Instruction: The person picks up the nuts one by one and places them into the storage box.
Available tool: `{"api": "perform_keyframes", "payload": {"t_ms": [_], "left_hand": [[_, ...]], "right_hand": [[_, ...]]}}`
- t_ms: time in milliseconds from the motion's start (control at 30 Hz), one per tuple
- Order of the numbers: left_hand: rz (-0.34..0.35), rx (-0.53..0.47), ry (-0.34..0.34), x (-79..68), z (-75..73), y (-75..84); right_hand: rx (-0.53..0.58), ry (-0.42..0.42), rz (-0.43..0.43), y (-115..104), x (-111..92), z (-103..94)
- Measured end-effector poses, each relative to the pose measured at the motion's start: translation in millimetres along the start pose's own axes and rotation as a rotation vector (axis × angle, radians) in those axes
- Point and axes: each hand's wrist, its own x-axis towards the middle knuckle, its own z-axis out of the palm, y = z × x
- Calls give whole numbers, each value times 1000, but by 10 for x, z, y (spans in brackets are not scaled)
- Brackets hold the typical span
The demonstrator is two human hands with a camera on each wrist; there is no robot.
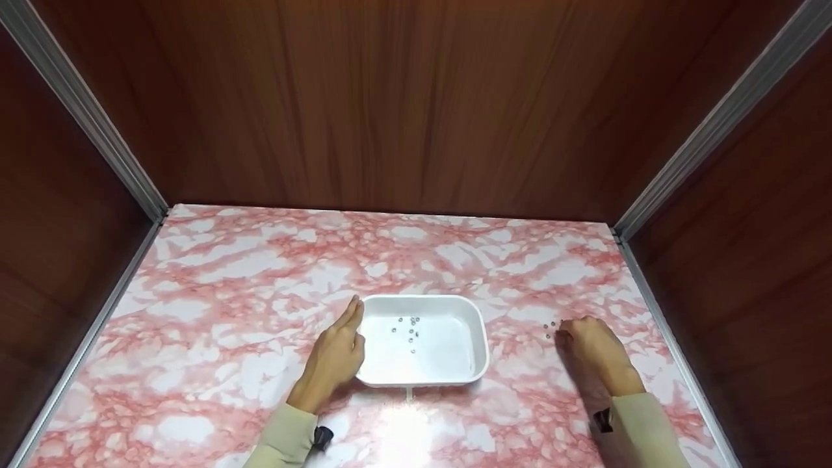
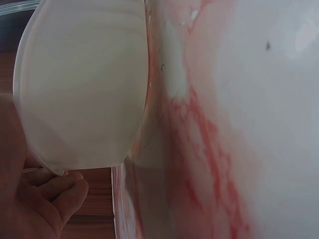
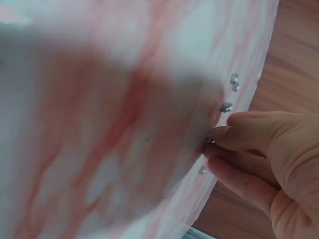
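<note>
A white rectangular tray (image 1: 432, 380) stands on the marbled tabletop with several small metal nuts (image 1: 411, 331) scattered in it. At its left side, my left hand (image 1: 336, 351) holds the rim, two fingers lying along the edge and the thumb by the near part. The left wrist view shows the tray's outer wall (image 2: 84, 89) and bent fingers at the rim. To the right of the tray, my right hand (image 1: 590, 341) pinches a small metal nut (image 3: 210, 138) between thumb and fingertips, at the tabletop. Several loose nuts (image 3: 227, 107) lie close to these fingertips.
The red-and-white marbled tabletop (image 1: 227, 279) is bordered by a dark wood-grain back panel (image 1: 390, 110) and side panels with metal corner rails (image 1: 715, 110). A bright light reflection lies on the table in front of the tray.
</note>
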Motion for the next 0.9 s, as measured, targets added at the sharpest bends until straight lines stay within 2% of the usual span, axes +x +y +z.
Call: {"api": "perform_keyframes", "payload": {"t_ms": [133, 367, 500, 700, 900], "left_hand": [[-1, 2, 6, 4, 4, -7], [12, 1, 13, 9, 3, -6], [1, -12, -2, -12, 6, -3], [-4, -45, -25, -30, 4, -10], [9, -31, -25, -32, 5, -21]], "right_hand": [[-38, -17, -15, -27, 34, -11], [-111, 3, -16, -64, 22, -4], [-120, 0, -6, -97, -15, 12], [-197, 12, -42, -114, -81, 48], [-157, 50, -53, -100, -98, 62]]}}
